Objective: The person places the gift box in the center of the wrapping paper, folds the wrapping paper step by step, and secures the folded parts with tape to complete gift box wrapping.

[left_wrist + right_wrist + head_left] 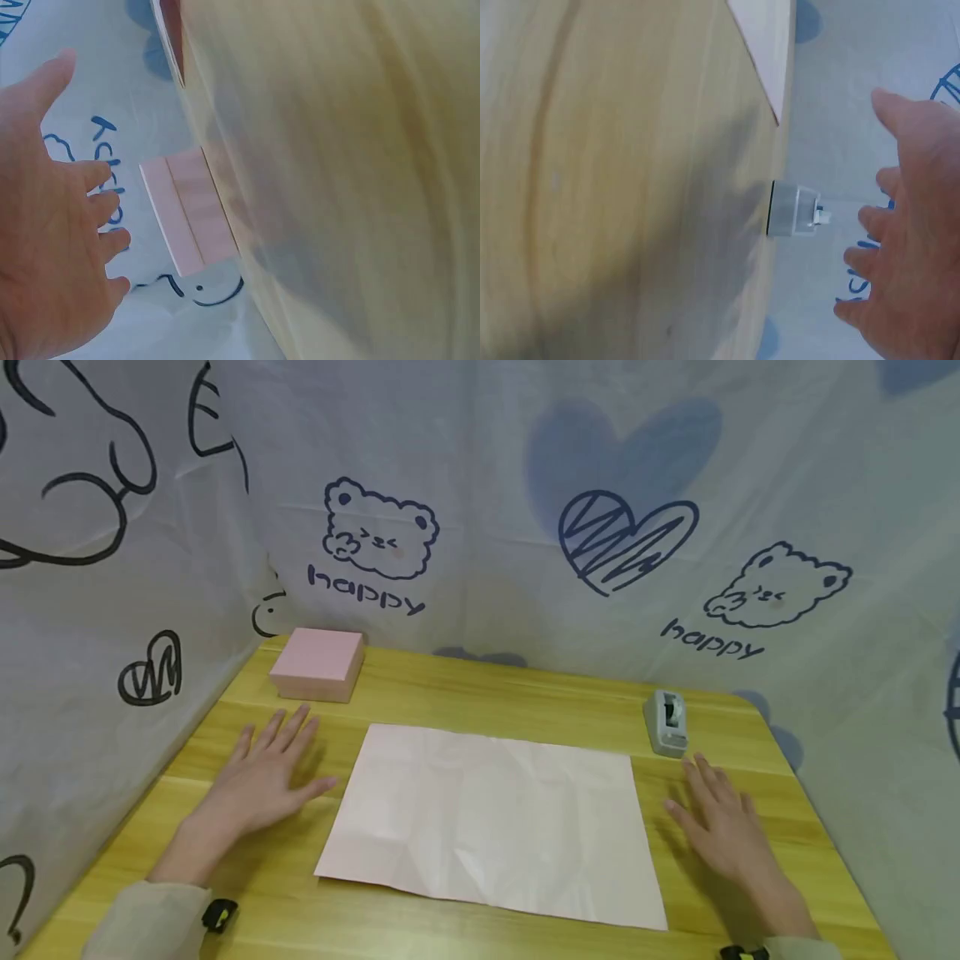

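A sheet of pale pink paper [495, 827] lies flat and lightly creased on the wooden table, between the two hands. My left hand [262, 777] hovers palm down left of the sheet, fingers spread, holding nothing. Just beyond its fingertips sits a closed pink box [318, 664], also visible in the left wrist view as a pink box [191, 214]. On the other side, my right hand [723, 827] is held above the table with fingers extended and nothing in it. A grey tape dispenser [666, 724] stands just past its fingertips; the right wrist view shows the tape dispenser [793, 210] too.
The wooden table [480, 681] ends at the back against a hanging white cloth [480, 527] printed with bears and hearts. More of this cloth covers the left and right sides. Dark bands [220, 915] sit at both wrists.
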Demonstrator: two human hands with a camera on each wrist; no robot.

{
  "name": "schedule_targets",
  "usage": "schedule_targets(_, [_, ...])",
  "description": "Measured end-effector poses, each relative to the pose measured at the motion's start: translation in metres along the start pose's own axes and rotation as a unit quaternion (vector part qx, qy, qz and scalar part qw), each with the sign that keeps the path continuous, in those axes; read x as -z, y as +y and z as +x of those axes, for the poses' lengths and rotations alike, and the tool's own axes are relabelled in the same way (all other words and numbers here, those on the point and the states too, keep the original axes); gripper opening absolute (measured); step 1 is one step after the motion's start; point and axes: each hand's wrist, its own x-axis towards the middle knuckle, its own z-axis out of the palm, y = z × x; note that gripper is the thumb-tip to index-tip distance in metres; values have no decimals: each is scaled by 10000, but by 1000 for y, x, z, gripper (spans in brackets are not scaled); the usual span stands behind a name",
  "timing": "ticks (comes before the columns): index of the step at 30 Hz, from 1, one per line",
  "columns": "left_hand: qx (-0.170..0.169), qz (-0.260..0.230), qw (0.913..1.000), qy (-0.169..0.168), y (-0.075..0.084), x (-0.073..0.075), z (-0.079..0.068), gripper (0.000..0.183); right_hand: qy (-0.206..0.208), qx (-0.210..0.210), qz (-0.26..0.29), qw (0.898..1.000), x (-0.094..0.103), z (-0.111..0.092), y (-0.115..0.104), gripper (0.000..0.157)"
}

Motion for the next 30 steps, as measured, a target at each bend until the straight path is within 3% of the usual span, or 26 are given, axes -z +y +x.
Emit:
schedule_targets(8, [-436,-152,9988,-143,19,3,6,93,31,713,422,9966,-2,1,-19,76])
schedule_targets(15, [-1067,-114,9936,-360,40,-2,9,95,-573,979,361,9929,-8,-1,-41,89])
schedule_targets(22, [-1668,143,9834,-698,55,-16,6,98,-986,1417,208,9848,-22,-9,-52,100])
schedule_targets(30, [-2228,283,9680,-1120,65,-28,1,101,-1306,1732,91,9761,-35,-15,-52,96])
